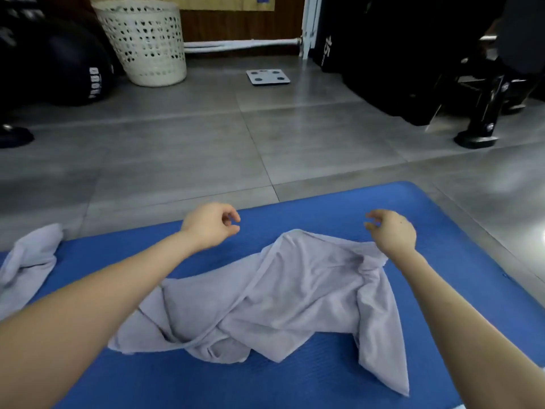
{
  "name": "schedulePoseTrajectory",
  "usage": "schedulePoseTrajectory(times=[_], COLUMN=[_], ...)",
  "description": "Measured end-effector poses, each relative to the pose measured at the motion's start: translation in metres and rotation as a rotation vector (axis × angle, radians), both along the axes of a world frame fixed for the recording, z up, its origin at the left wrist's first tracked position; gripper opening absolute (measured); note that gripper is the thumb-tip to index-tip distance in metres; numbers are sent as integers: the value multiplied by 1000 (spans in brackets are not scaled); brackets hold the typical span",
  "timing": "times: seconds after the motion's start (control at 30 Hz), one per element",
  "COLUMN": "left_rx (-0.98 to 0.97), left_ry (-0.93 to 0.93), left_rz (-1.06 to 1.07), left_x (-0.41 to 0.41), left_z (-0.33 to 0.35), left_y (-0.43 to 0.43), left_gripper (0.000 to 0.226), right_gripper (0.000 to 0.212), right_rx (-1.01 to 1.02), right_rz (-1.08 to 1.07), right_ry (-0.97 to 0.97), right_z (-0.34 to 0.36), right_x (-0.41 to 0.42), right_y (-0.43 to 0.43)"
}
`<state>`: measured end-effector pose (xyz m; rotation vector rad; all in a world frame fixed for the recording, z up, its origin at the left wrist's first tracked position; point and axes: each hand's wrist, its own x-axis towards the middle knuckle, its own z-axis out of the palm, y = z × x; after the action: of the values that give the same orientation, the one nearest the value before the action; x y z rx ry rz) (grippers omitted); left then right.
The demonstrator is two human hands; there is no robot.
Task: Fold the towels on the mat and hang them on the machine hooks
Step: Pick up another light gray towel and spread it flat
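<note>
Head view: basket (145, 44) beyond crumpled towel (280, 290)

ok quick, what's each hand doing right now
Left hand: open, fingers loosely curled, holding nothing.
Right hand: open, loosely curled, not holding the towel.

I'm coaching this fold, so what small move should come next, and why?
Probably lower the left hand and right hand to pinch the far edge of the towel and spread it: it lies crumpled on the mat, and both hands hover empty.
</note>
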<state>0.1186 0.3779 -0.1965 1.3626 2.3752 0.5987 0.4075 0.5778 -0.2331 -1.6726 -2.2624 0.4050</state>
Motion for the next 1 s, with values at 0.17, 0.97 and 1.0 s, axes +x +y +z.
schedulePoseTrajectory(times=[0.17, 0.97, 1.0], left_rx=[-294, 69, 54], left_ry=[250, -215, -339], left_rz=[-177, 113, 111], left_x=[-42, -80, -84], left_z=[-2, -127, -110], left_y=[-86, -255, -257], left_gripper=[10, 13, 16], right_gripper=[22, 9, 9], right_rx=[56, -460, -503], right_rz=[382, 733, 726], right_ry=[67, 340, 332], right_z=[-41, -41, -31], right_x=[-66, -136, -135], right_y=[-85, -199, -200])
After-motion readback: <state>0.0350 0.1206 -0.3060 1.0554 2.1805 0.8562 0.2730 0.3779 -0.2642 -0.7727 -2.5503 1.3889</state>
